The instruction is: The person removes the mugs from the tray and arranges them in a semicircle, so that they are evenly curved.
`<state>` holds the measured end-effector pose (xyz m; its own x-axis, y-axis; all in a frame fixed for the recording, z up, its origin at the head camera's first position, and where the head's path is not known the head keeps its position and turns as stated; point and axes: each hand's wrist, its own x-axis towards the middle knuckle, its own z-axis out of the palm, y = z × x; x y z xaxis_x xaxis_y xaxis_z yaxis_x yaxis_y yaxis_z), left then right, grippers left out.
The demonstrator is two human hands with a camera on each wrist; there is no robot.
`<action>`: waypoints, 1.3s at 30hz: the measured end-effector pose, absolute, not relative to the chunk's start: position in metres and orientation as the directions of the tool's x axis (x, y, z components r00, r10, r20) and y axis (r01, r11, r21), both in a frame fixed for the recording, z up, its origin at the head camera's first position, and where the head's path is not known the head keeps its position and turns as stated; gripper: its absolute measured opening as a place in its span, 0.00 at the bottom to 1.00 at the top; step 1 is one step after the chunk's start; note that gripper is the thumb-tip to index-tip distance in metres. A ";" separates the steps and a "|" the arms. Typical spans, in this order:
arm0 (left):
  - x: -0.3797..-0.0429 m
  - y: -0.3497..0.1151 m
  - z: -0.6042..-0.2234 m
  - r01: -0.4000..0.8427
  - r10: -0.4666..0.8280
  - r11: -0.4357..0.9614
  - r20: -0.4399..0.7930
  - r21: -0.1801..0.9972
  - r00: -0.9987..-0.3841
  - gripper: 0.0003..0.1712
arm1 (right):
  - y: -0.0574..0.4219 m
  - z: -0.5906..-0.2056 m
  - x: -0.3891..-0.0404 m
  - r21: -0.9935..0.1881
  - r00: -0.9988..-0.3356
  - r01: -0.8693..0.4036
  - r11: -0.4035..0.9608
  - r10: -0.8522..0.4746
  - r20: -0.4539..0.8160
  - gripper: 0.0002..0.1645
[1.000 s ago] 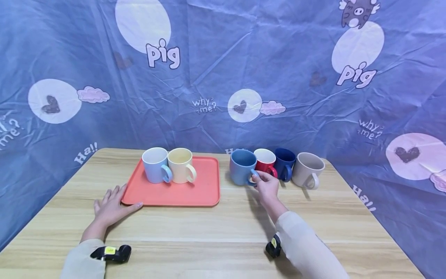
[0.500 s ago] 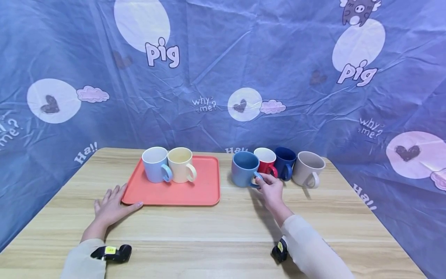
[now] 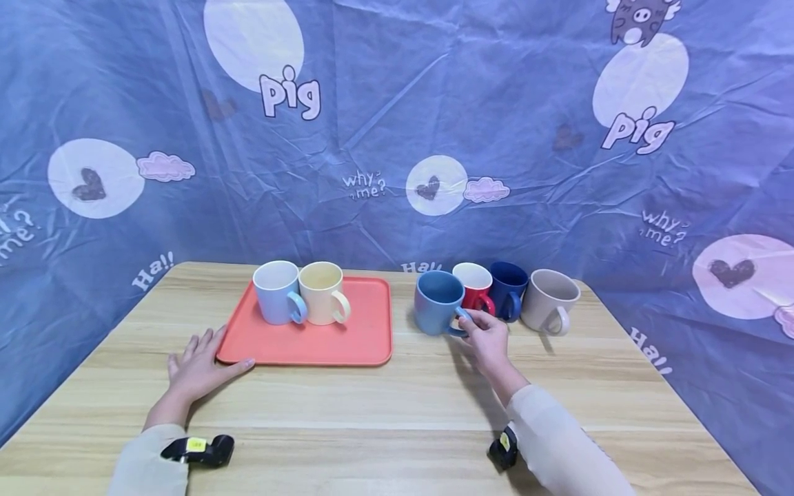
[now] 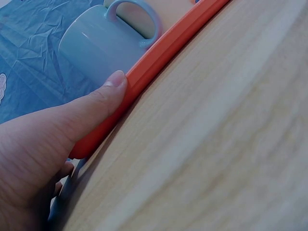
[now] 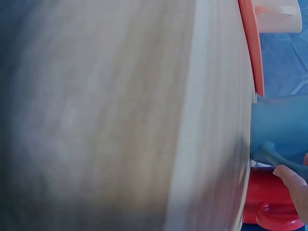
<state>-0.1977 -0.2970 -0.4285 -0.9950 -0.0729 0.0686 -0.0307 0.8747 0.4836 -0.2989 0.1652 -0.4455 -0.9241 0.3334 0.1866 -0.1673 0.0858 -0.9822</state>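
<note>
In the head view my right hand (image 3: 489, 342) pinches the handle of a teal-blue mug (image 3: 435, 306), which stands upright to the right of the coral tray (image 3: 366, 353). The right wrist view shows a fingertip on that handle, close over the tabletop. My left hand (image 3: 197, 368) lies with spread fingers at the tray's near left corner. Its thumb (image 4: 103, 98) touches the tray's rim in the left wrist view. On the tray, a light blue mug (image 3: 273, 303) and a cream mug (image 3: 318, 303) stand side by side, handles turned to the right.
Right of the teal mug stand a red mug (image 3: 469, 293) with a white inside, a navy mug (image 3: 504, 289) and a grey mug (image 3: 542, 303), in a row. A patterned blue cloth (image 3: 384, 124) hangs behind the wooden table (image 3: 347, 427).
My right hand has drawn the teal mug slightly to the right and nearer to me. The left hand, the tray and the other mugs have stayed put.
</note>
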 end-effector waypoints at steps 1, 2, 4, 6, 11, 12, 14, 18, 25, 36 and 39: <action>-0.198 -0.297 -0.429 -0.031 -0.073 0.874 0.067 0.484 -0.995 0.57 | 0.166 -0.448 -0.301 -0.981 -0.921 -0.173 0.088 0.338 0.192 0.08; -0.198 -0.297 -0.429 -0.032 -0.074 0.874 0.066 0.485 -0.995 0.57 | 0.167 -0.450 -0.302 -0.980 -0.918 -0.178 0.087 0.343 0.197 0.08; -0.198 -0.297 -0.429 -0.036 -0.076 0.873 0.064 0.487 -0.995 0.58 | 0.168 -0.451 -0.304 -0.980 -0.916 -0.180 0.083 0.349 0.198 0.08; -0.198 -0.297 -0.429 -0.038 -0.077 0.872 0.062 0.487 -0.995 0.58 | 0.169 -0.451 -0.303 -0.980 -0.915 -0.180 0.081 0.352 0.197 0.07; -0.198 -0.298 -0.429 -0.034 -0.076 0.873 0.066 0.487 -0.995 0.58 | 0.172 -0.450 -0.302 -0.982 -0.917 -0.178 0.059 0.352 0.187 0.07; -0.198 -0.298 -0.429 -0.033 -0.075 0.873 0.067 0.486 -0.995 0.58 | 0.172 -0.450 -0.302 -0.983 -0.918 -0.176 0.057 0.351 0.184 0.07; -0.199 -0.298 -0.429 -0.031 -0.074 0.874 0.068 0.485 -0.995 0.58 | 0.174 -0.451 -0.303 -0.983 -0.918 -0.178 0.050 0.351 0.185 0.07; -0.199 -0.298 -0.429 -0.032 -0.074 0.875 0.069 0.483 -0.995 0.57 | 0.175 -0.452 -0.304 -0.982 -0.918 -0.179 0.057 0.349 0.188 0.07; -0.199 -0.299 -0.429 -0.031 -0.073 0.874 0.068 0.485 -0.995 0.58 | 0.172 -0.440 -0.294 -0.980 -0.938 -0.194 0.041 0.283 0.198 0.05; -0.199 -0.300 -0.430 -0.038 -0.077 0.873 0.061 0.487 -0.995 0.58 | 0.155 -0.383 -0.260 -0.965 -0.962 -0.088 0.246 0.231 0.147 0.23; -0.200 -0.300 -0.430 -0.038 -0.078 0.872 0.061 0.488 -0.995 0.59 | 0.158 -0.374 -0.258 -0.953 -0.974 -0.076 0.293 0.183 0.134 0.25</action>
<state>-0.1996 -0.2999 -0.4299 -0.9951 -0.0777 0.0613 -0.0381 0.8723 0.4876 -0.2582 0.1579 -0.3745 -0.9740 0.1828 0.1335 -0.0756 0.2933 -0.9530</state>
